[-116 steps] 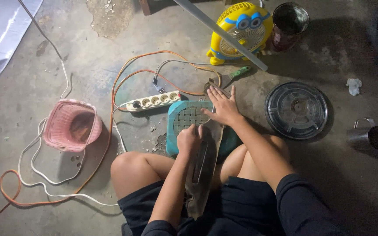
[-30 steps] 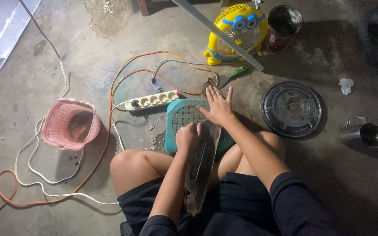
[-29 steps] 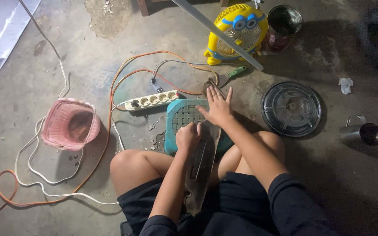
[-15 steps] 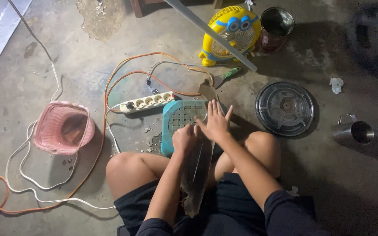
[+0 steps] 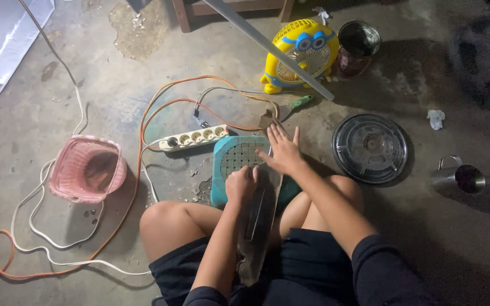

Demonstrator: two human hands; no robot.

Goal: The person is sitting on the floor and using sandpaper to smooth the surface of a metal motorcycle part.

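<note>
Long translucent plastic panel [image 5: 259, 218] ran near-to-far; left hand [image 5: 240, 182] was clenched on it, right hand [image 5: 282, 152] laid flat, fingers spread, at its far end over the teal woven-top plastic stool [image 5: 231, 161].

A bare concrete floor [image 5: 58, 102], stained and gritty, with a rough broken patch [image 5: 137, 28] at the far side. Wooden furniture legs [image 5: 184, 11] stand at the far edge; a pale sheet [image 5: 1, 45] lies far left. Light falls brightest left, fading to deep shadow at right.
</note>
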